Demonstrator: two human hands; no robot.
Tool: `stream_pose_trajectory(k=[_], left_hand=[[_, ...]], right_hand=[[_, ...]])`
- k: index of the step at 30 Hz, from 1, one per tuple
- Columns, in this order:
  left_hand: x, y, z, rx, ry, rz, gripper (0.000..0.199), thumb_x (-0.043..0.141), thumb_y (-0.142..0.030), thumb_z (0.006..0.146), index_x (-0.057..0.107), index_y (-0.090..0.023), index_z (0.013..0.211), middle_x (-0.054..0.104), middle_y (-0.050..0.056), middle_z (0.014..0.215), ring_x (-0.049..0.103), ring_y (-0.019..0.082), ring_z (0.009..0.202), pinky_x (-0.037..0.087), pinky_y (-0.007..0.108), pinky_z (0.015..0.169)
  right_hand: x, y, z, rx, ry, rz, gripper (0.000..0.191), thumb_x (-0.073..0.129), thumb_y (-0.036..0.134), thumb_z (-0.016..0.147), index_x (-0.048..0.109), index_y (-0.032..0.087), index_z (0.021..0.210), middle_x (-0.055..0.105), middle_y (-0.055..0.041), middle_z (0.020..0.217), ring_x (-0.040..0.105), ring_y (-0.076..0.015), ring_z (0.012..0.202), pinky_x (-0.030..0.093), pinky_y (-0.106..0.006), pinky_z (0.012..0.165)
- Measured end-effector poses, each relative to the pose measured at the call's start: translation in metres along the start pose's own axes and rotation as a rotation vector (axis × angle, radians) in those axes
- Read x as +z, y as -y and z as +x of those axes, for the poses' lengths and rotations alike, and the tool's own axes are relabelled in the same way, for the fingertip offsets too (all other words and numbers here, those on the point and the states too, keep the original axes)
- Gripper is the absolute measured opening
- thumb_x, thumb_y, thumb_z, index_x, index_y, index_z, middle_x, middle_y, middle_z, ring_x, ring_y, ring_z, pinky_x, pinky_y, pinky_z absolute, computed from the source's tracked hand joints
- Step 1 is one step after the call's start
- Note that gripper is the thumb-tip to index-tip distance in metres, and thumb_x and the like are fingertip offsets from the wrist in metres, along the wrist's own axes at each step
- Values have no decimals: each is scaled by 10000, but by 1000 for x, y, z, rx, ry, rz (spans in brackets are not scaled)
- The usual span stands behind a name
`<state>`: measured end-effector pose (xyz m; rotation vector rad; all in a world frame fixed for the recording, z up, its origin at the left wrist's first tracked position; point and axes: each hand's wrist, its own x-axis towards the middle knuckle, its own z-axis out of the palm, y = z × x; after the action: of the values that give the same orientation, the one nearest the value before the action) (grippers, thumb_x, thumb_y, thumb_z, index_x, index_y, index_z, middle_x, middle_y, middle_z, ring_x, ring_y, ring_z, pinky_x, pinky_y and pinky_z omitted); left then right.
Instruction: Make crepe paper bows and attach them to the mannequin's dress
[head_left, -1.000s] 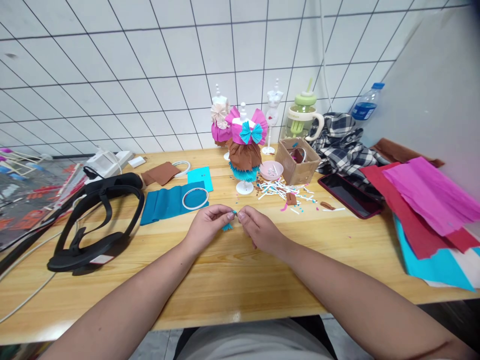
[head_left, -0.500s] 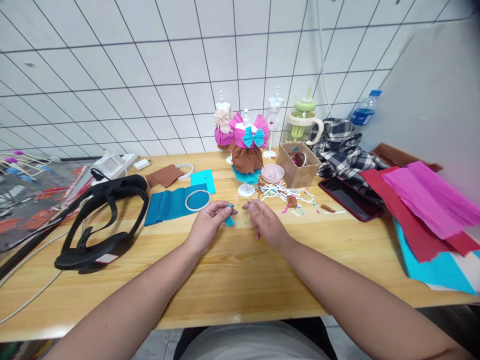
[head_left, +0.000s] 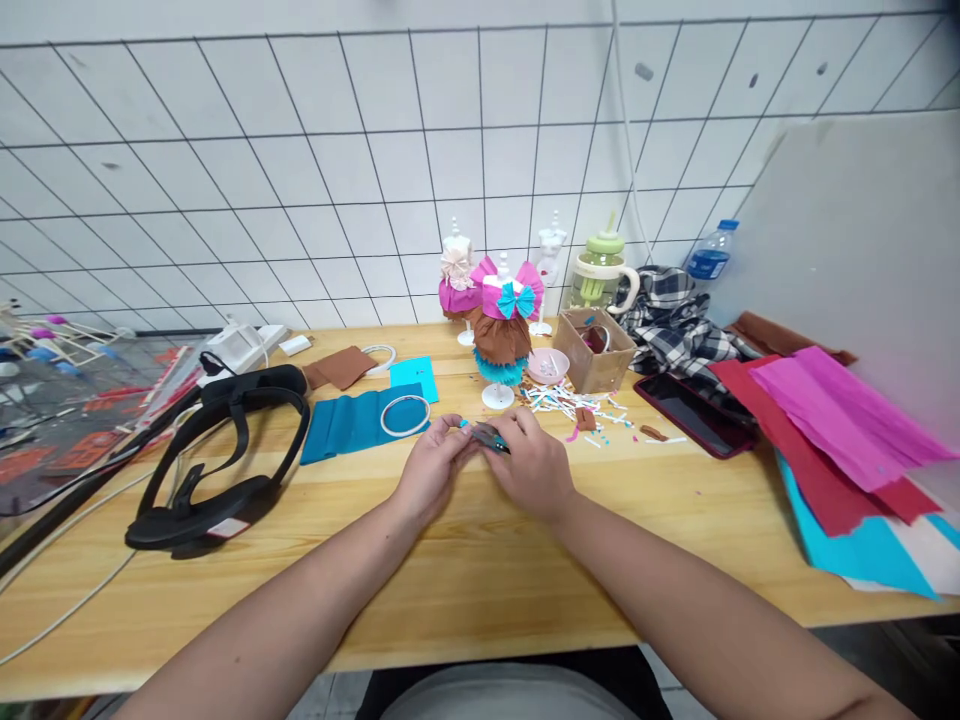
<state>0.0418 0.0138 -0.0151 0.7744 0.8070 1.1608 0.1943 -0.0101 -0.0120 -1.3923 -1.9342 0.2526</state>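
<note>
My left hand (head_left: 433,468) pinches a small blue paper tassel (head_left: 464,424), of which only a bit shows past the fingertips. In my right hand (head_left: 534,460) is a small pair of snips (head_left: 490,437), dark grey with some teal, its tip touching or close to the left fingertips and the tassel. Just beyond both hands a mini dress form (head_left: 501,340) stands upright, dressed in a pink top, a blue bow and a brown skirt with a blue fringe. A white ring (head_left: 405,416) lies on folded teal crepe paper (head_left: 345,430) left of my left hand.
Paper-stick scraps (head_left: 570,400), a pink dish (head_left: 548,366) and a cardboard box (head_left: 592,348) sit behind right. A phone (head_left: 694,414) and crepe sheets (head_left: 817,440) lie at right, a black headset (head_left: 217,470) at left. A green-lidded jug (head_left: 600,275) stands by the wall.
My right hand now holds the snips and has moved left against my left hand. The blue tassel, which hung from the left fingers, is now mostly hidden. The view has tilted up slightly.
</note>
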Motion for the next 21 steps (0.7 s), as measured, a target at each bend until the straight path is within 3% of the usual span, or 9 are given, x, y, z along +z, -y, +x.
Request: stream_pose_trajectory(k=[6,10,12,14,16,19,21], left_hand=[[-3,1,0,-107,-31,-70,301,758,-209,710,500,-203,866,714,4,834,708,135,776,545,263,794],[-7,0,2,-147,-12,-76,276,743,-223,726,498,-201,850,726,36,917,709,175,887,518,320,892],[-8,-1,2,-89,-31,15,238,713,-275,762,523,-201,885,721,53,965,685,194,970,475,361,962],[-8,-4,1,73,-61,250,255,655,-348,813,558,-214,1007,694,81,1094,621,219,1102,412,411,1025],[-9,-8,-1,300,-32,631,313,619,-393,833,595,-239,1105,636,92,1230,507,252,1239,311,462,1088],[-10,-13,-4,568,90,1190,224,610,-351,838,691,-288,1038,614,58,1272,366,291,1334,99,523,1140],[-10,-14,-5,639,126,1381,193,571,-306,865,717,-320,992,654,39,1207,378,299,1317,8,548,1126]], right_hand=[[-2,-14,-3,-125,51,67,347,524,124,829,628,238,1141,695,-49,1100,623,-212,1000,442,-315,893],[-2,-17,-2,-16,-56,196,231,544,214,857,667,212,1053,715,-57,1027,646,-206,934,471,-306,827],[-1,-18,0,46,-97,240,192,553,266,864,680,198,990,718,-61,965,647,-207,886,476,-304,785],[-1,-19,3,92,-99,261,185,559,299,862,682,198,956,718,-56,925,643,-207,849,473,-304,754],[-1,-20,4,116,-64,279,176,563,309,857,683,204,933,717,-46,899,639,-201,818,467,-300,731],[0,-21,5,115,13,286,160,570,315,850,682,206,888,709,-36,842,629,-191,769,452,-292,694],[0,-21,5,107,46,284,158,572,318,846,678,205,875,703,-35,822,622,-189,753,443,-290,676]])
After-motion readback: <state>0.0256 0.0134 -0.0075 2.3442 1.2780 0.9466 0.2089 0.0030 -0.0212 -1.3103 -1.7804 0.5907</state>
